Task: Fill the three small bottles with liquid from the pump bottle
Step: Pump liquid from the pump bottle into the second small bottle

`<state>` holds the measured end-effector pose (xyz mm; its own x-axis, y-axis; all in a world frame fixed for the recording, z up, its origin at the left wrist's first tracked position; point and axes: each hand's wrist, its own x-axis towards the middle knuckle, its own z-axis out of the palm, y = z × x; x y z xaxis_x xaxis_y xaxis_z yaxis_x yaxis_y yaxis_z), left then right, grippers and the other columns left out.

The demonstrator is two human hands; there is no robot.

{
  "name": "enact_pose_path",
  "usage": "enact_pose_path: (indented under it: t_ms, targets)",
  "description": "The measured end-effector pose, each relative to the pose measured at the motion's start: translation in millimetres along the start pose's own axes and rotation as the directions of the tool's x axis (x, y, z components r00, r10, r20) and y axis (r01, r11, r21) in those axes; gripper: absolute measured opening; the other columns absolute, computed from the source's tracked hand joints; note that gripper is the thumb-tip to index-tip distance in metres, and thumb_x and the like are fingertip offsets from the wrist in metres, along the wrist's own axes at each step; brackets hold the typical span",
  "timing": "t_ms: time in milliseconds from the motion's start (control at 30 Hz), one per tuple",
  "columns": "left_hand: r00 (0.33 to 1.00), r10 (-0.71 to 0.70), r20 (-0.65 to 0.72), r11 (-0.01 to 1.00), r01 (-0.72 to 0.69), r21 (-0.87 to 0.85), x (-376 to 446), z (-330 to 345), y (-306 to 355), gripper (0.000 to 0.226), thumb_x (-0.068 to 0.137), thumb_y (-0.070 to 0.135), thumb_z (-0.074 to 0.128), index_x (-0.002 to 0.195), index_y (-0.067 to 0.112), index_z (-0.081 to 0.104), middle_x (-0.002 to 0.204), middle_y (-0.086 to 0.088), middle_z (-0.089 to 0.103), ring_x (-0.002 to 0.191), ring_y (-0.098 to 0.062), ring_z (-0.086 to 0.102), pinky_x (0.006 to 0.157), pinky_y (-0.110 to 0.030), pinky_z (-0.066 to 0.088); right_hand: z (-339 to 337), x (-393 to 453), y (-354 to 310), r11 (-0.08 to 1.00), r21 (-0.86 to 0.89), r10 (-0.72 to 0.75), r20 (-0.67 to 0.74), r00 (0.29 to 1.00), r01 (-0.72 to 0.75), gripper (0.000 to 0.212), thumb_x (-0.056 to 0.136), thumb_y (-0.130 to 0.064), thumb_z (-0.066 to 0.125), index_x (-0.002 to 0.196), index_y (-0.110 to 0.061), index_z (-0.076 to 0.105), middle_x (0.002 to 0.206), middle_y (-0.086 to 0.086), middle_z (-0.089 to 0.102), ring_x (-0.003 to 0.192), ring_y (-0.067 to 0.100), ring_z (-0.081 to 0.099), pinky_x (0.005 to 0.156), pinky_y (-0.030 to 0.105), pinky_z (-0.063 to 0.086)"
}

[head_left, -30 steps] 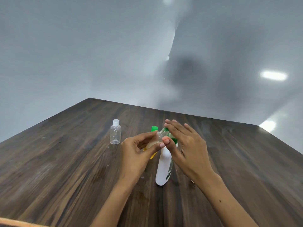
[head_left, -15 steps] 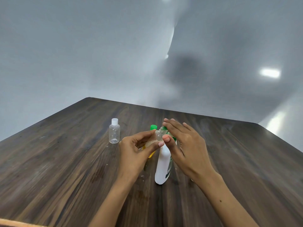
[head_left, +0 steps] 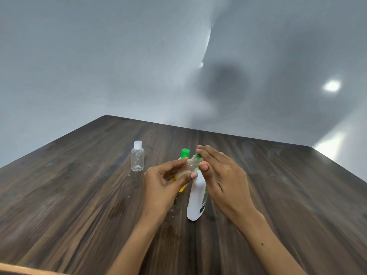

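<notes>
Little has shifted: my left hand (head_left: 164, 183) still pinches the open small bottle (head_left: 191, 165) tilted under the pump (head_left: 198, 155); my right hand (head_left: 222, 175) presses flat-fingered. I'd keep mouth under spout, pressing slowly.

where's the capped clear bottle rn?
Head view: the capped clear bottle stands upright on the wooden table, alone, left of the left hand and the green-capped bottle.
</notes>
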<state>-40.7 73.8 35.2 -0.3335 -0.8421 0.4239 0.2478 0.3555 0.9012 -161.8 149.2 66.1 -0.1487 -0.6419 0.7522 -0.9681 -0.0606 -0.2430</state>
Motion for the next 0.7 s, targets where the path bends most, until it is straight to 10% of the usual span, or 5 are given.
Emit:
enact_pose_path:
  t_ms: [700]
  targets:
    - [1.0,0.003,-0.018,0.999,-0.004,-0.032,-2.7,-0.2,1.7,0.062,0.053,0.043,0.079,0.106,0.013,0.074,0.099,0.001,0.076,0.094,-0.01,0.071,0.09,-0.037,0.057,4.7,-2.5,1.8,1.0,0.018,-0.005,-0.036,0.999,0.006,0.077,0.094,-0.066,0.014,0.122,-0.013,0.063,0.129,-0.003,0.059,0.124,0.011,0.05,0.099,0.041,0.045]
